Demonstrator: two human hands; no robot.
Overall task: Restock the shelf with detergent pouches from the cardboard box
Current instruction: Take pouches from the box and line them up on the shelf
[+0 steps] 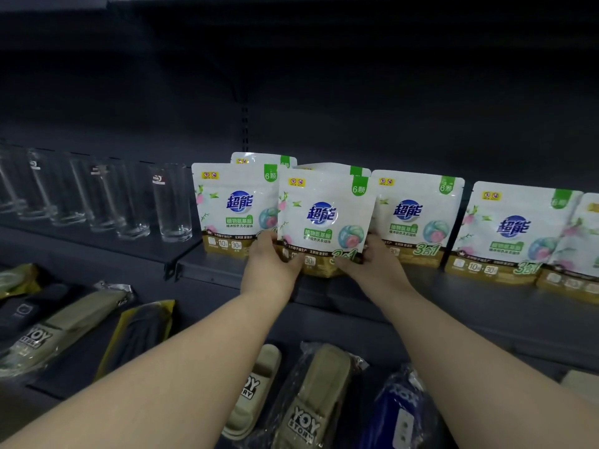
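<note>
My left hand [270,262] and right hand [372,259] grip the lower corners of a detergent pouch [324,218], thumbs curled over its gold front, fingers hidden behind; the pouch stands upright between my hands at the front edge of the dark shelf [470,296], overlapping pouches standing behind it; another pouch [235,209] stands just to its left, more pouches [418,215] in a row to its right; clear drinking glasses [171,202] line the shelf further left; wrapped slippers [311,400] lie on the level below
</note>
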